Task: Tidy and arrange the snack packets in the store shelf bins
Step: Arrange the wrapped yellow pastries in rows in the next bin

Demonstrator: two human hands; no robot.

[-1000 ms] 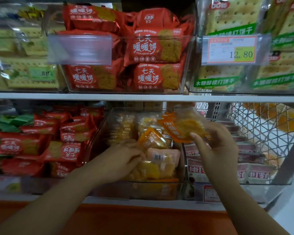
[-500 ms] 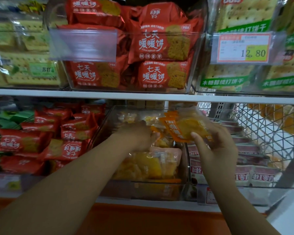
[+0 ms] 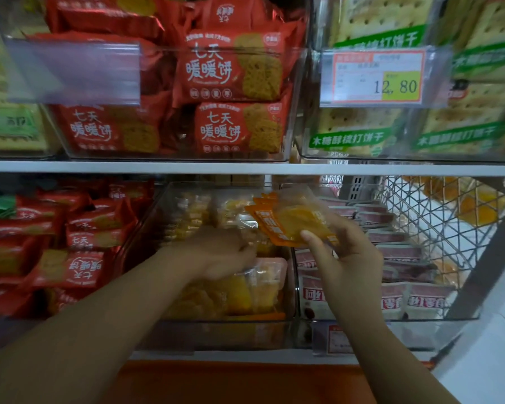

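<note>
My right hand (image 3: 344, 252) holds a small stack of orange-and-clear snack packets (image 3: 292, 220) above the clear middle bin (image 3: 216, 330) on the lower shelf. That bin holds several yellow and orange packets (image 3: 245, 290). My left hand (image 3: 219, 252) reaches into the bin, blurred by motion, its fingers curled down onto the packets near the middle. Whether it grips a packet is not clear.
A bin of red biscuit packets (image 3: 79, 258) stands to the left and a bin of pale pink packets (image 3: 403, 298) to the right. The upper shelf (image 3: 245, 167) carries bins of red packets (image 3: 231, 68) and green-labelled crackers (image 3: 362, 135), with a price tag (image 3: 376, 77). A wire basket (image 3: 438, 217) sits far right.
My left hand went from the front packets deeper into the bin, then came slightly back. The right hand stayed holding its packets. The view has shifted closer.
</note>
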